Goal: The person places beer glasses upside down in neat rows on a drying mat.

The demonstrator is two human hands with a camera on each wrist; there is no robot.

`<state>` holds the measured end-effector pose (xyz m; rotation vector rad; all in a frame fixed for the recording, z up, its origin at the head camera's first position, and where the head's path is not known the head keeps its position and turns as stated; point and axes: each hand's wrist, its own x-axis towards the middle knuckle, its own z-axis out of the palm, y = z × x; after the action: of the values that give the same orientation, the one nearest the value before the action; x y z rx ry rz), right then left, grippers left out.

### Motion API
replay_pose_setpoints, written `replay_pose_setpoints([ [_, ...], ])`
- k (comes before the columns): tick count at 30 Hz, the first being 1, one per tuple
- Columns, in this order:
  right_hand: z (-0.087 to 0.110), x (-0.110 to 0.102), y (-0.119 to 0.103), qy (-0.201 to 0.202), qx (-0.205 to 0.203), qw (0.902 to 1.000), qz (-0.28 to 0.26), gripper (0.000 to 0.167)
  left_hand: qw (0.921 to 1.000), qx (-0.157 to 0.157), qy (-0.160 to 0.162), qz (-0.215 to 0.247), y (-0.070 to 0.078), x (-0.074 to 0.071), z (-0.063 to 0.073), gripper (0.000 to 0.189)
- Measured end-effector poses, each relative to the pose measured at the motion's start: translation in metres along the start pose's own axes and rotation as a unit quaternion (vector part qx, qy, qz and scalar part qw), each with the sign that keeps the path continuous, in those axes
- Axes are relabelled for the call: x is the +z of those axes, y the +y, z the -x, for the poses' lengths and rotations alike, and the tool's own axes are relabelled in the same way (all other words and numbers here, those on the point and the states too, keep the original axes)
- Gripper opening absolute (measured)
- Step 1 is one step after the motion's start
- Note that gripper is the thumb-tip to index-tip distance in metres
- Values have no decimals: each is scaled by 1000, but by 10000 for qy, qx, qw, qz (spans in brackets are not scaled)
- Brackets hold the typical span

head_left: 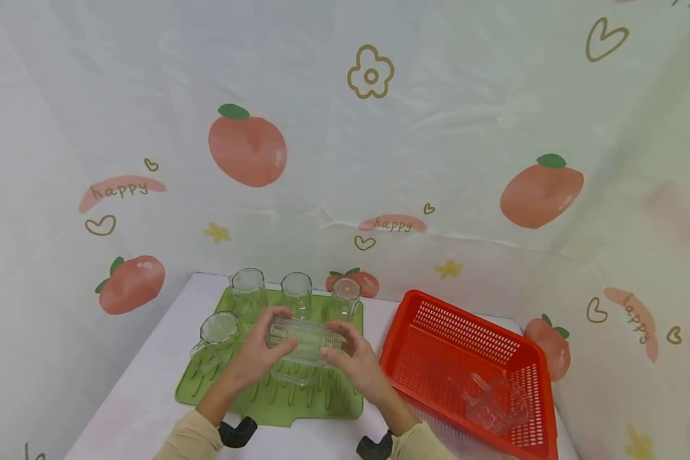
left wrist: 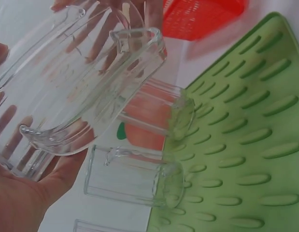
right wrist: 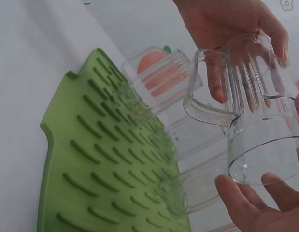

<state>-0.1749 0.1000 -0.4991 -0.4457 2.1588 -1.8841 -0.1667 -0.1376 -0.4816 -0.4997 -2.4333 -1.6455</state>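
Observation:
A clear glass mug lies on its side in the air above the green drying mat, between both hands. My left hand grips its left end with thumb and fingers. Around the right end curl the fingers and thumb of my right hand. The mug's handle sticks out to the side in the right wrist view. Several other clear mugs stand on the mat, among them a left front mug, a back left mug and a back right mug.
To the right of the mat stands a red perforated basket, with clear glassware lying in its near right corner. A white tabletop surrounds them. Behind hangs a white curtain with fruit prints.

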Motion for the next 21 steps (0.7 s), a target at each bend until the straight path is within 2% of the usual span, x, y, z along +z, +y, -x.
replay_pose_setpoints([
  [3, 0, 0, 2, 24, -55, 9999, 119, 54, 9997, 86, 186, -115, 0, 0, -1, 44],
  [9, -1, 2, 5, -5, -39, 9993, 366, 54, 9986, 67, 498, -184, -1, -3, -1, 47],
  [16, 2, 4, 1, -151, 178, 9970, 738, 59, 9961, 410, 676, -386, -3, -5, -2, 55],
  [21, 4, 4, -3, -294, 119, 9928, 1154, 63, 9928, 584, 739, -739, -3, -5, -2, 57],
])
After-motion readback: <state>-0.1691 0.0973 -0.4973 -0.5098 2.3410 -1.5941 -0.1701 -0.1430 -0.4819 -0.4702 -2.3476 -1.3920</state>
